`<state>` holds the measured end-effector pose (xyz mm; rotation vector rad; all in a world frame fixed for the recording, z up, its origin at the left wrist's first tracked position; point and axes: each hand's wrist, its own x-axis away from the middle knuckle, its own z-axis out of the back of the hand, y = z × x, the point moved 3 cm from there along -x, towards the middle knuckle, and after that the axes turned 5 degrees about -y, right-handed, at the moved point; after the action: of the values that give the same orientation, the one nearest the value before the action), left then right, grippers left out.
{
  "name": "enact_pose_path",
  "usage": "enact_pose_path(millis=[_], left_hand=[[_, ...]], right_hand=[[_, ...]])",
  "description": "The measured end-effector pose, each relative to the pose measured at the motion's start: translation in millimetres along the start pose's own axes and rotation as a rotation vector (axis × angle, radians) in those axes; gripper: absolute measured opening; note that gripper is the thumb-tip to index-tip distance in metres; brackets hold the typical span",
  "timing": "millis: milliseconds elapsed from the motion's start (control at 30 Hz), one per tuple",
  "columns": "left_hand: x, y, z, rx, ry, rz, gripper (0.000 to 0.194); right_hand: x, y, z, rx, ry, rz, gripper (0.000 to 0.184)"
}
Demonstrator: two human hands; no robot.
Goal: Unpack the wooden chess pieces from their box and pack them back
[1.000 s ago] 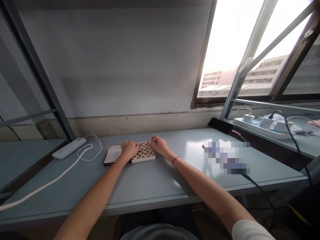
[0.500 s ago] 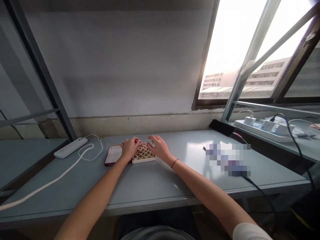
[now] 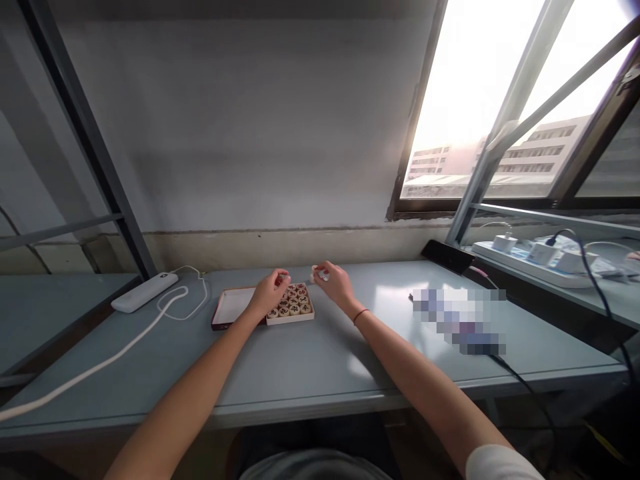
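Note:
A small white box (image 3: 291,320) packed with several round wooden chess pieces (image 3: 295,301) lies on the grey table (image 3: 320,360). Its dark red lid (image 3: 225,315) lies open side up just to the left. My left hand (image 3: 269,293) hovers over the box's left edge with a pale round piece pinched in its fingertips. Raised just beyond the box's far right corner, my right hand (image 3: 334,283) pinches another pale piece (image 3: 315,272). A red string circles my right wrist.
A white power bank (image 3: 144,292) with a looping white cable (image 3: 165,313) lies at the left. A blurred patch (image 3: 459,319) and a black cable (image 3: 520,380) are at the right. A dark flat device (image 3: 444,256) and a power strip (image 3: 535,261) sit near the window.
Both hands rested on the box of pieces a second ago. Each has since lifted off with a piece pinched in its fingers, the right hand moving back and to the right.

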<state>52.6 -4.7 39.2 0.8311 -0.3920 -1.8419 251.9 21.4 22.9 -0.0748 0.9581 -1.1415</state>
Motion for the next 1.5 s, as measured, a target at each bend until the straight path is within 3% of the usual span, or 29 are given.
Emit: enact_pose_path(millis=[100, 200, 400, 1000, 1100, 1267, 1367, 1500], left_hand=[[1, -3, -1.1, -0.021, -0.028, 0.004, 0.033], [2, -2, -1.8, -0.035, -0.047, 0.015, 0.032], [3, 0, -1.3, -0.071, -0.049, 0.013, 0.031], [1, -4, -3.3, -0.162, -0.086, 0.02, 0.03], [0, -6, -3.8, -0.187, -0.08, 0.014, 0.031], [-1, -11, -1.8, -0.399, -0.068, 0.006, 0.034], [-2, -11, -1.3, -0.557, -0.107, 0.033, 0.043], [-3, -6, -6.5, -0.586, -0.154, 0.049, 0.047]], right_hand=[[-2, 29, 2, 0.07, -0.063, -0.139, 0.013], [-1, 40, 0, 0.151, -0.121, -0.169, 0.012], [3, 39, -10, 0.274, -0.232, -0.154, 0.014], [-2, 50, -20, 0.241, -0.253, -0.075, 0.018], [-2, 48, -17, 0.235, -0.232, -0.059, 0.019], [0, 29, -9, 0.167, -0.036, -0.011, 0.023], [5, 12, -17, 0.043, -0.131, -0.019, 0.024], [13, -6, -32, -0.069, -0.297, -0.031, 0.029]])
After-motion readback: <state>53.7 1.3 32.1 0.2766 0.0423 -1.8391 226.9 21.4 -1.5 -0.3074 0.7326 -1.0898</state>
